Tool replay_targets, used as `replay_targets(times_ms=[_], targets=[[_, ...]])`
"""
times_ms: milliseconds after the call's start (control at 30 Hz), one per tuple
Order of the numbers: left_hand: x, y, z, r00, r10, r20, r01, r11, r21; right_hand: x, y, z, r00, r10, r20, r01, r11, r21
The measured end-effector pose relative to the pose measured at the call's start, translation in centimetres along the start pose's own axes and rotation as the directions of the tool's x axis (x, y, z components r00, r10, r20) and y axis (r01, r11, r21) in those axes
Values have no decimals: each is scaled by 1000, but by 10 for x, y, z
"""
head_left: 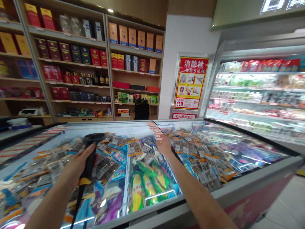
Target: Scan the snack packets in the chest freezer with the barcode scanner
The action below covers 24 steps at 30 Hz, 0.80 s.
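My left hand (79,162) is wrapped round the handle of a black barcode scanner (89,165). The scanner's wide head points away from me, and its cable hangs down towards the front of the chest freezer (164,210). Ahead of me, my right hand (164,144) is closed on the dark edge of the freezer's sliding glass lid (156,128), beside a red-and-white striped strip; its fingertips are partly hidden. Beneath the hands lie many packaged ice pops (111,167) with orange and blue edges. Corn-shaped ice creams (137,190) in yellow and green wrappers fill a white wire basket (127,181).
More packs (200,152) lie under glass on the right. Behind the freezer stand shelves (76,65) of boxed goods and bottles. A red fire-hydrant poster (190,82) hangs on the white wall. A lit refrigerated display (257,87) stands at the right.
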<state>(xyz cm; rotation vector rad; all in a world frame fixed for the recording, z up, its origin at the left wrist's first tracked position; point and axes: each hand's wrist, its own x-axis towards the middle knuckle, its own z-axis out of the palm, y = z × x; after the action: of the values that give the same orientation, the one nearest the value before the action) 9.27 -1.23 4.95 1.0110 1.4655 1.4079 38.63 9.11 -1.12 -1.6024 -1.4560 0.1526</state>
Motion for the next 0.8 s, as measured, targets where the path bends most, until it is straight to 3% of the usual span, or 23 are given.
replay_targets(times_ms=[100,200,333,533,600,800], targets=[[-9,-2,20,997,-20,76,25,997,-66,5,42,-53,986,66,-156,-99,971,-218],[-19,-4,39,987,-25,158,41,994,-98,3,63,-76,986,89,-141,-133,931,-339],[-28,-8,56,980,-8,201,33,992,-122,-2,62,-72,994,108,35,-63,781,-622],[-29,-15,58,978,-36,203,68,986,-151,-6,57,-66,964,-30,263,186,783,-593],[-30,-16,56,976,-39,213,77,982,-171,-6,54,-64,970,-30,242,166,807,-567],[-41,-17,57,950,-39,310,101,977,-188,-3,40,-48,999,19,-28,-28,935,-353]])
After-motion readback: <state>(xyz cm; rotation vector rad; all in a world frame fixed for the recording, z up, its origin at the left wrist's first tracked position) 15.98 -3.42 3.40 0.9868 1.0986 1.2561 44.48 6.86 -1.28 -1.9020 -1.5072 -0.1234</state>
